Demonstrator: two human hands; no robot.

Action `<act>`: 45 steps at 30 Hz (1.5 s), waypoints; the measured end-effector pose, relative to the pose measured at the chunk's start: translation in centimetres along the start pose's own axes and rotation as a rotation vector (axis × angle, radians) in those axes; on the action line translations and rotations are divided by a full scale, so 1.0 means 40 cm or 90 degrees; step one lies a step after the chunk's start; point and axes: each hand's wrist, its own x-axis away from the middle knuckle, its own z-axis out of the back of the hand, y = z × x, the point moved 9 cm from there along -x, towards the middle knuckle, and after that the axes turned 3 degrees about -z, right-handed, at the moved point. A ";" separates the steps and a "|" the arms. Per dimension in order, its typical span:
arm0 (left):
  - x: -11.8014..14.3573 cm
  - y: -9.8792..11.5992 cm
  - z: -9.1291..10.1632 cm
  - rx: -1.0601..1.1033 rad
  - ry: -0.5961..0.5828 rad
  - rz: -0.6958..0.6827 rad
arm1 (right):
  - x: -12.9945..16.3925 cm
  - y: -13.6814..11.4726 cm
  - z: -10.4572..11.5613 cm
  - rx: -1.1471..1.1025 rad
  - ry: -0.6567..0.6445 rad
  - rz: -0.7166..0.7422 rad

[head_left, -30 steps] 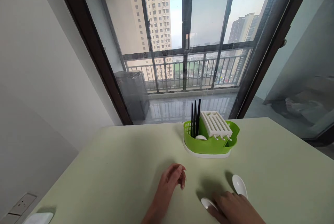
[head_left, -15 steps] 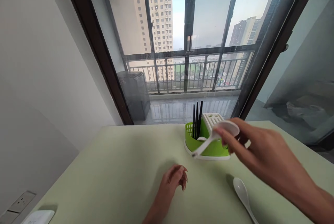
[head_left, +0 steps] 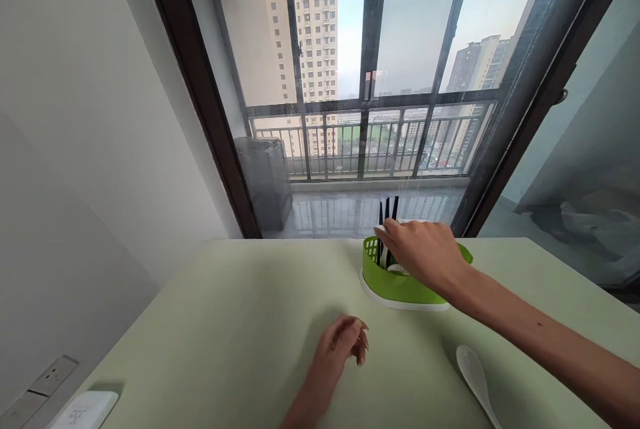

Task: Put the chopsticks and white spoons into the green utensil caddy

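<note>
Glossy green plastic caddy [head_left: 395, 282]; smooth white spoon [head_left: 474, 375]; matt table [head_left: 225, 322].

Setting: high-rise flat, domestic. Evidence: pale green table [head_left: 225, 322] against floor-length sliding glass doors [head_left: 415, 82]; railed balcony [head_left: 370, 145] beyond, apartment towers [head_left: 315, 35] outside. Green cutlery drainer [head_left: 395, 282] on table. Wall socket [head_left: 43, 385] low on the left wall.

Both forearms bare (no sleeves, rings or watch).

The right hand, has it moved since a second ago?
Yes. The right hand went from the near table edge, beside the white spoon, away to the green holder.
</note>
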 end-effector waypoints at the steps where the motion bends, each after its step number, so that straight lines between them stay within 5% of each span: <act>1: 0.001 0.001 -0.001 0.002 -0.001 0.000 | -0.002 -0.012 -0.014 0.000 -0.014 0.010; 19: 0.001 -0.001 -0.003 0.000 -0.015 0.019 | 0.030 -0.085 -0.123 -0.030 -0.073 0.063; 34: 0.004 0.013 -0.007 -0.014 -0.019 0.000 | 0.061 -0.080 -0.088 -0.074 -0.017 0.093; 45: 0.004 0.015 -0.005 -0.019 -0.014 0.002 | 0.063 -0.072 -0.090 -0.215 -0.057 0.130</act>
